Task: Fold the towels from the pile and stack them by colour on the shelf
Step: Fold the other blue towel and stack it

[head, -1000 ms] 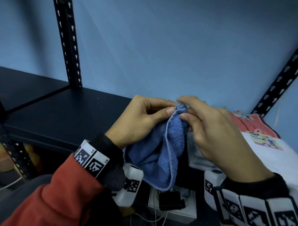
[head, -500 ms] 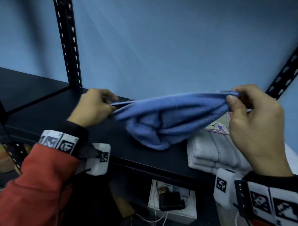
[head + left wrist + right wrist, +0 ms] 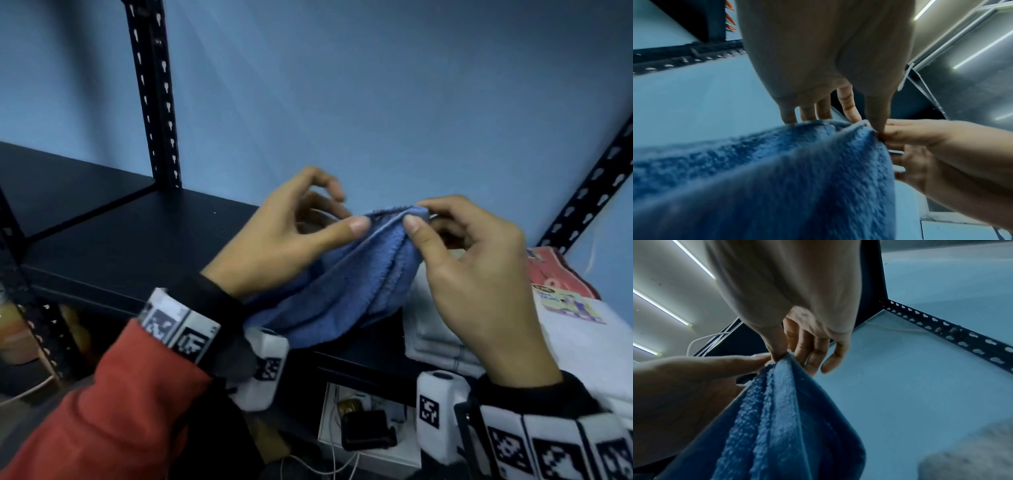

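Blue terry cloth, the blue towel (image 3: 346, 284), hangs bunched between your two hands, raised above the front edge of the black shelf (image 3: 130, 240). Your right hand (image 3: 479, 274) pinches the towel's top edge between thumb and forefinger, so that grip is clamped on the cloth; the other fingers curl loosely behind it. In the right wrist view the right hand (image 3: 797, 331) shows the same pinch, with the blue towel (image 3: 781, 418) falling away below it in soft folds.

Your left hand (image 3: 284, 240) sits just to the left of that pinch. Its thumb tip touches the towel's edge close beside your right thumb. The forefinger lies behind the cloth, and the head view is blurred there. In the left wrist view the left hand (image 3: 828, 65) has thumb and forefinger meeting at the hem of the blue towel (image 3: 777, 178), so this grip appears closed on the edge too, while the remaining fingers stay spread and relaxed.

Below and to the right of your right hand, a folded white towel (image 3: 442, 339) lies on the shelf. Further right, a red towel (image 3: 555, 274) lies near the wall, with a printed paper label (image 3: 568, 306) lying in front of it on the white cloth. A slotted black upright (image 3: 154, 96) rises well to the left of your left hand.
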Available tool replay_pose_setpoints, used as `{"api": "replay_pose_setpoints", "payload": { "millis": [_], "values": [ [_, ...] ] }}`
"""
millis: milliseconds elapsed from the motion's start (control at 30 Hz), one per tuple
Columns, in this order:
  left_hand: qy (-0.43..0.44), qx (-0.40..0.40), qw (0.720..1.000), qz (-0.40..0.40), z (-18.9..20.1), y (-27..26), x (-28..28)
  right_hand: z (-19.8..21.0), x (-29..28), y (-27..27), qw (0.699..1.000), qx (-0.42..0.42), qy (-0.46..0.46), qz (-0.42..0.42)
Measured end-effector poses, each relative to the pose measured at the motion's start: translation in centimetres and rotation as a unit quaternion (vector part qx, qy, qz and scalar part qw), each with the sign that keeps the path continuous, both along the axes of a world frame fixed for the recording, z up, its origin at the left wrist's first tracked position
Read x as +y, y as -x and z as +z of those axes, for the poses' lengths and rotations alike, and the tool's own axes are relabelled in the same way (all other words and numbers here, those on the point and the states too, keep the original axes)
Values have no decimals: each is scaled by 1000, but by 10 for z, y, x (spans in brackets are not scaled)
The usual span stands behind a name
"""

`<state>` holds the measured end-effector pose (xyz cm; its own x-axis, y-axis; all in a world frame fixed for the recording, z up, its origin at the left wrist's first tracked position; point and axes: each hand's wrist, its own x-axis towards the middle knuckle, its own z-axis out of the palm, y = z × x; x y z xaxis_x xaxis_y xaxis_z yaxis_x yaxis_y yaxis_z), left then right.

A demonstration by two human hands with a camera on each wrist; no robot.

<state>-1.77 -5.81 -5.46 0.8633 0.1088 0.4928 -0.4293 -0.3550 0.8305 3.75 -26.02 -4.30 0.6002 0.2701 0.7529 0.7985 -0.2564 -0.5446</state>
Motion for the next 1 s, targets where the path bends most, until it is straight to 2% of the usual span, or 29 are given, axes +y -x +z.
{"api": "replay_pose_setpoints", "payload": {
  "millis": [100, 200, 267, 333, 500, 600, 700, 867, 1000],
  "values": [
    [-79, -53, 995, -7, 2, -2, -24, -1, 5, 5, 1000, 1, 4, 20],
    [-100, -73, 992, 11, -2, -4, -28, -1, 4, 4, 999, 10, 1, 31],
    [-110, -58, 992, 15, -4, -4, -25, 0, 3, 4, 999, 17, 1, 35],
    [-155, -38, 987, 34, -5, -5, -21, 0, 2, 4, 999, 15, -7, 30],
    [-302, -11, 946, 120, -6, -8, 17, 4, -8, -6, 997, -8, -69, -13],
    [-339, 46, 922, 180, -4, -5, 55, 9, -21, -13, 992, -13, -121, -42],
    [-353, 114, 907, 201, -7, 1, 82, 13, -27, -15, 988, -13, -146, -48],
    [-344, 257, 883, 187, -15, 1, 91, 12, -20, -10, 992, -8, -122, -18],
    [-319, 290, 879, 204, -15, 3, 90, 11, -17, -10, 994, -22, -101, -20]
  ]
}}
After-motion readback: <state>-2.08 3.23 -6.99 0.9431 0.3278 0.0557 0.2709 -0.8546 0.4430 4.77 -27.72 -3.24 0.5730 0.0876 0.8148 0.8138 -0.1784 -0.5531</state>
